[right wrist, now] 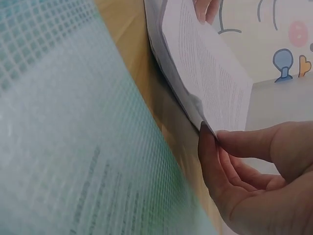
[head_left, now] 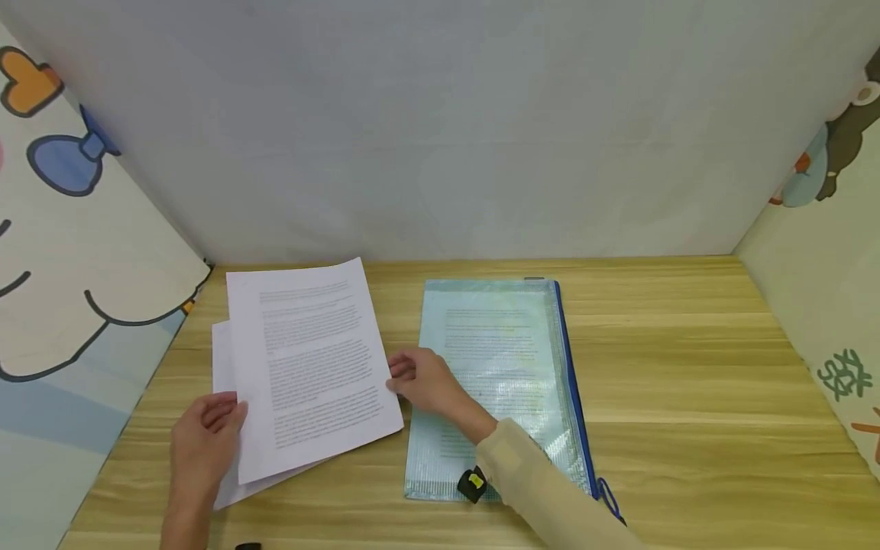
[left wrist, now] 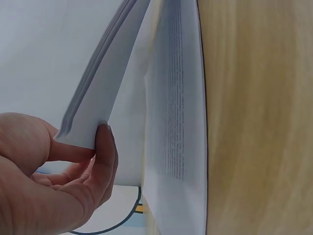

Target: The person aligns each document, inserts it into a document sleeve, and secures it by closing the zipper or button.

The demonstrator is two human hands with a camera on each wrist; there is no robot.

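Note:
A sheaf of printed paper (head_left: 319, 367) is held up by both hands, tilted over a second paper stack (head_left: 225, 367) that lies on the table at the left. My left hand (head_left: 205, 439) pinches its left edge between thumb and fingers; the left wrist view shows the raised sheaf (left wrist: 98, 83) from its edge, with the lower stack (left wrist: 171, 122) beneath. At the right edge, my right hand (head_left: 428, 382) pinches the sheaf with thumb and fingertips, as the right wrist view also shows. The right forearm crosses a translucent mesh zipper pouch (head_left: 495, 367) holding printed paper.
The pouch has a blue zipper side (head_left: 574, 389) and a blue cord loop (head_left: 608, 496). A small black item with a yellow-green mark (head_left: 472, 484) shows by the right sleeve. The wooden table (head_left: 674, 397) meets a pale back wall (head_left: 467, 153) and cartoon-printed side walls.

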